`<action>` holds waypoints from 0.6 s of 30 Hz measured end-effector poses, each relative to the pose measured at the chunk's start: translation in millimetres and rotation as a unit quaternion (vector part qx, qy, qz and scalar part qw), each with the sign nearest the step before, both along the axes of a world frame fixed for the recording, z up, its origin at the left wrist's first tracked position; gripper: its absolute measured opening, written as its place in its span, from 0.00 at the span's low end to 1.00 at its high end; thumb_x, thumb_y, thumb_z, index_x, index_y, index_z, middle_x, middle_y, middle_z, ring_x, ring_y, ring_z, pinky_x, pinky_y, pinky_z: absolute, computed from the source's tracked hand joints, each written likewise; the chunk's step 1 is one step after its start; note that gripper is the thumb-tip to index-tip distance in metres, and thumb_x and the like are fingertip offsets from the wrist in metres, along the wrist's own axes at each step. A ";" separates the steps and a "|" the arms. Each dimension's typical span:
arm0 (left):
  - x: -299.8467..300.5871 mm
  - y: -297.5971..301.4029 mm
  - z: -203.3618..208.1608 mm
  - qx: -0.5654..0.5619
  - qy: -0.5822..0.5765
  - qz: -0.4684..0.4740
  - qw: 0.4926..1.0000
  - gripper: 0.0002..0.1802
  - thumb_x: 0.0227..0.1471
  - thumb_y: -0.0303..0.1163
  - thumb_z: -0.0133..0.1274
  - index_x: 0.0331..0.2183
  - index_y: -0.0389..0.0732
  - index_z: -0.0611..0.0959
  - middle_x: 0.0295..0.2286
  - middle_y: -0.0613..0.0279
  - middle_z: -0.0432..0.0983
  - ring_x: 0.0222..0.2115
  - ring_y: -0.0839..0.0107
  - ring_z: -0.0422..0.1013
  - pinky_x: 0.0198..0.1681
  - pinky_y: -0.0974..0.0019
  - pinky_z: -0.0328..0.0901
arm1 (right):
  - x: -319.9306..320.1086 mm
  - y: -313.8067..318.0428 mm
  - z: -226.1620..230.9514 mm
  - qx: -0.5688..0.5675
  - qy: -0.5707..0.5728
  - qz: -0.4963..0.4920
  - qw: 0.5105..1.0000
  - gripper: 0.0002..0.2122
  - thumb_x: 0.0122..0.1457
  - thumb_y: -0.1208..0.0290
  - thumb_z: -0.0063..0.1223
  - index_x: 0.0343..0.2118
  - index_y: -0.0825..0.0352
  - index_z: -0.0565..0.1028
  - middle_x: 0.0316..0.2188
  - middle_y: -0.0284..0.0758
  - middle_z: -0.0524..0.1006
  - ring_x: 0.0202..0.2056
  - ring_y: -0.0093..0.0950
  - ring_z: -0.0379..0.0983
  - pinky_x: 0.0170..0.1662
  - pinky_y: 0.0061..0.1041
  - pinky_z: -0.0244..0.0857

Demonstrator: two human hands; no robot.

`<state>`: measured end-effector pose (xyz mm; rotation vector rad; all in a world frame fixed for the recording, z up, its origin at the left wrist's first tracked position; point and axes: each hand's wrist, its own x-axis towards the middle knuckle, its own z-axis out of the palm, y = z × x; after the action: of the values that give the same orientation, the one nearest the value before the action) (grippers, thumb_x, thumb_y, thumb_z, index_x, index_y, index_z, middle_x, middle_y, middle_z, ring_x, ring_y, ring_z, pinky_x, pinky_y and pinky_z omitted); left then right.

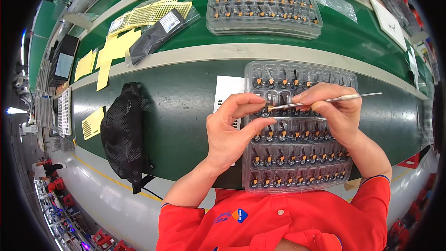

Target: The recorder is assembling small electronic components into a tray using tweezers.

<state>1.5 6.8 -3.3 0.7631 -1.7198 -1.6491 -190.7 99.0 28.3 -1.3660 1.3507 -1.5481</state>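
Note:
A clear plastic tray (297,187) with rows of pockets lies in front of me. Its pockets hold small black parts with orange tabs. My right hand (335,109) pinches a slim, pointed silver tool (360,96), held nearly level above the tray. The tool's tip reaches a small black part (266,111) and appears to meet its orange tab. Around that part my left hand (230,130) curves, thumb and forefinger apart on either side. Whether its fingertips touch the part, I cannot tell. Both hands cover some pockets.
A white sheet (227,86) with small black dots lies partly beneath the tray. Left of it rests a black mesh bag (121,132). Across a pale ledge stand stacked filled trays (265,29), with yellow sheets (110,53) and a black packet (155,37) to their left.

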 end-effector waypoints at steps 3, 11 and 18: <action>0.1 -0.7 -2.2 0.001 0.002 -0.009 1.000 0.20 0.38 0.12 0.57 0.37 0.31 0.73 0.33 0.55 0.76 0.38 0.70 0.73 0.41 0.70 0.68 | -0.8 -0.3 0.3 -0.007 0.037 0.025 0.999 0.06 0.53 0.75 0.52 0.29 0.74 0.75 0.29 0.46 0.77 0.32 0.32 0.75 0.34 0.25 0.69; 0.3 -0.5 -0.8 0.011 0.005 -0.012 1.000 0.19 0.38 0.12 0.56 0.37 0.31 0.73 0.33 0.54 0.76 0.38 0.69 0.73 0.41 0.70 0.68 | -2.7 -0.6 0.7 -0.005 0.072 0.034 0.997 0.05 0.52 0.77 0.52 0.29 0.73 0.76 0.28 0.45 0.78 0.33 0.34 0.76 0.35 0.26 0.70; 0.5 -0.4 0.0 0.017 0.007 -0.010 1.000 0.19 0.38 0.12 0.56 0.37 0.30 0.73 0.34 0.54 0.76 0.38 0.69 0.73 0.41 0.71 0.68 | -1.1 -1.5 0.8 -0.032 0.069 0.031 0.997 0.05 0.52 0.77 0.52 0.29 0.73 0.76 0.27 0.43 0.78 0.33 0.33 0.76 0.35 0.27 0.70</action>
<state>2.0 6.4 -3.3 0.7491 -1.6991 -1.6973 -191.7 97.5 29.1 -1.5658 1.3373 -1.4913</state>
